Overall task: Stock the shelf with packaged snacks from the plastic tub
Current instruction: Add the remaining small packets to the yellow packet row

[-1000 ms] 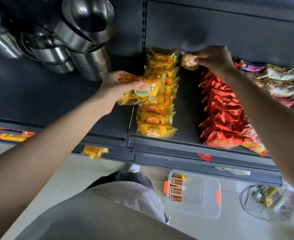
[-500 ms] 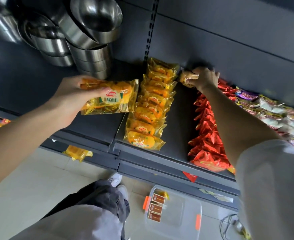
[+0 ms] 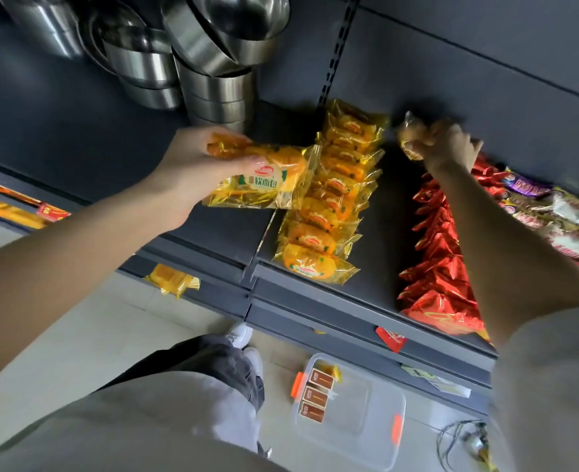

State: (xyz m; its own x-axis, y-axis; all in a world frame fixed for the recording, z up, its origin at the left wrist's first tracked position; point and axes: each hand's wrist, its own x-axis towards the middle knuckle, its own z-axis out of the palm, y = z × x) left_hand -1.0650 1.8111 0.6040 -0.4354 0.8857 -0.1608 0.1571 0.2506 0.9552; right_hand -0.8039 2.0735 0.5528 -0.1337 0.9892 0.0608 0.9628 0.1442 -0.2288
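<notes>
Left grip [image 3: 192, 172] clamped on yellow bread packs [image 3: 264, 180] above the shelf [image 3: 390, 216]; right grip [image 3: 451, 148] pinching a small snack [image 3: 407, 137] at the shelf's back; risk: slick packs may slip or topple the yellow row [image 3: 328, 212].

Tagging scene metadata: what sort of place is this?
Likely a small shop aisle: dark metal shelf with rows of yellow bread packets and red snack packets, stacked steel pots beside them.
</notes>
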